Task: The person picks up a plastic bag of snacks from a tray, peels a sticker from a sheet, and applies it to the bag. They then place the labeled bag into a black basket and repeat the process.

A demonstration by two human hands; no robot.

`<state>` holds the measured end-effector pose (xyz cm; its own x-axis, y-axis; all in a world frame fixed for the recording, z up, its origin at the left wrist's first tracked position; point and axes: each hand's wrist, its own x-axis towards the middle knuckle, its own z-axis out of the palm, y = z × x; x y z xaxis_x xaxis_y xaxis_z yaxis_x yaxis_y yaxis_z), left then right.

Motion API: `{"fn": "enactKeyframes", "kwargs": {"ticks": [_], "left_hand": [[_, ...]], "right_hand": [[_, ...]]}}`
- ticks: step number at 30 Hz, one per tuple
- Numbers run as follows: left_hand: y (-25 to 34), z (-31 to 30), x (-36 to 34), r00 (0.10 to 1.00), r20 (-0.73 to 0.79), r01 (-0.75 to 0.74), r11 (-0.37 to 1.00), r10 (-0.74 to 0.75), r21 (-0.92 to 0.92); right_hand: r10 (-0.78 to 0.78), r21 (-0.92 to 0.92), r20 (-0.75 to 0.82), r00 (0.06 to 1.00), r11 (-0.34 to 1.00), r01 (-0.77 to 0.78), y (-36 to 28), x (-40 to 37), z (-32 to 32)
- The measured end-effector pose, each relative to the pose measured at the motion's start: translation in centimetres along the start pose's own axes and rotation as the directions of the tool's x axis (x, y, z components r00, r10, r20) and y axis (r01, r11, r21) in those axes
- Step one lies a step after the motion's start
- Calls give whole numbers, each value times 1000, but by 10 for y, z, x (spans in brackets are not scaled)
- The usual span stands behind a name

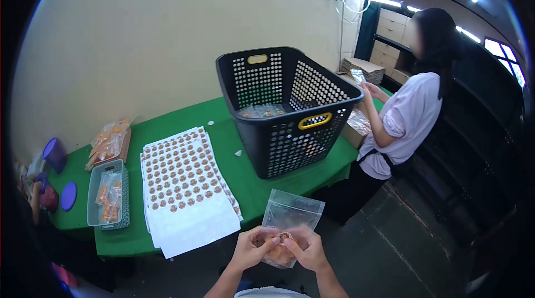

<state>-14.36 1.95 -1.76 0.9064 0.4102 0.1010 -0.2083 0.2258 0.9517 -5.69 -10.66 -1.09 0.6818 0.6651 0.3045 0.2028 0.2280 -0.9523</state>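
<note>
A clear zip-top plastic bag (294, 210) with orange snack pieces in its lower part is held in front of my body, past the table's front edge. My left hand (249, 247) grips its left side and my right hand (309, 249) its right side. Both thumbs press on a small round printed sticker (285, 237) on the bag's front. The fingers behind the bag are partly hidden. Sheets of matching round stickers (181, 167) lie stacked on the table to the left, the lower part of the top sheet bare white.
A large black perforated basket (290, 120) holding several packets stands on the green-covered table (253, 186). Left are a grey basket (123, 217) of snack bags, a tray (123, 156) of more bags and a purple lid (68, 196). Right, a co-worker (415, 103) holds a packet. Another person's hand shows far left.
</note>
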Motion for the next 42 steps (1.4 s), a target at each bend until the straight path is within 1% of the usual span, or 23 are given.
{"fn": "enactKeyframes", "kwargs": {"ticks": [4, 6, 8, 9, 10, 12, 13, 14, 16, 17, 18, 19, 20, 21, 22, 24, 26, 28, 29, 33, 36, 38, 42], "left_hand": [[-12, 22, 2, 994, 103, -37, 999, 34, 27], [-8, 22, 7, 990, 143, -6, 993, -10, 114], [-1, 21, 16, 966, 163, -229, 955, 199, 191], [0, 20, 20, 980, 129, -166, 978, 150, 122], [0, 21, 26, 969, 106, -229, 972, 223, 48], [-2, 24, 32, 988, 46, -148, 989, 147, 23], [-2, 30, 35, 985, 32, -171, 985, 171, -3], [-2, 37, 41, 979, 17, -202, 979, 202, -25], [-7, 44, 54, 963, 35, -267, 964, 266, 15], [-9, 49, 60, 958, 62, -278, 960, 279, -23], [-9, 54, 68, 952, 87, -290, 955, 294, -61], [-8, 56, 78, 952, 92, -288, 955, 293, -65], [-7, 55, 86, 941, 204, -285, 957, 270, 51], [-5, 55, 95, 922, 309, -294, 941, 234, 166], [0, 57, 107, 921, 306, -299, 940, 239, 165], [10, 58, 124, 867, 299, -474, 846, 399, 244], [5, 50, 147, 861, 318, -480, 841, 398, 250], [21, 51, 174, 846, 361, -445, 892, 392, 74], [32, 52, 181, 860, 361, -440, 882, 360, 168], [41, 34, 196, 863, 365, -455, 852, 350, 259], [53, 30, 201, 901, 187, -404, 914, 392, 31], [58, 24, 204, 922, 181, -362, 929, 343, 80], [80, 14, 215, 882, 166, -465, 874, 442, 144]], "right_hand": [[-14, -87, -25, 1000, 996, 11, 8, -21, -26], [-20, 18, -27, 999, 1000, 21, 7, -26, -33], [33, 41, 94, 995, 998, -37, 7, -30, -41], [88, -25, 163, 983, 996, -85, 6, -32, -44], [81, -30, 160, 984, 997, -77, 3, -30, -45], [124, -114, 185, 975, 988, -104, -9, -25, -42], [300, -244, 247, 922, 940, -240, -29, -22, -45], [286, -249, 242, 927, 942, -226, -22, -16, -47], [-50, 3, -71, 996, 999, 50, -20, -1, -38], [-28, 104, -202, 979, 993, 50, -22, 4, -38], [-30, 98, -211, 977, 994, 52, -26, 12, -42], [-17, 32, -249, 968, 999, 26, -29, 20, -47], [1, -30, -284, 959, 1000, -10, -32, 27, -51], [6, -29, -282, 959, 999, -15, -30, 35, -52], [-41, -61, -261, 964, 998, 26, -29, 46, -54], [-128, -114, -220, 967, 988, 105, -28, 67, -54], [-205, -159, -182, 962, 971, 177, -29, 86, -52], [-298, -212, -129, 946, 940, 268, -36, 116, -59], [-338, -232, -102, 936, 923, 308, -37, 125, -65], [-469, -285, -29, 883, 851, 442, -36, 159, -65], [-543, -320, 26, 839, 791, 521, -36, 175, -65], [-590, -331, 70, 804, 747, 577, -37, 183, -64], [-635, -344, 175, 752, 676, 651, -40, 208, -56]]}}
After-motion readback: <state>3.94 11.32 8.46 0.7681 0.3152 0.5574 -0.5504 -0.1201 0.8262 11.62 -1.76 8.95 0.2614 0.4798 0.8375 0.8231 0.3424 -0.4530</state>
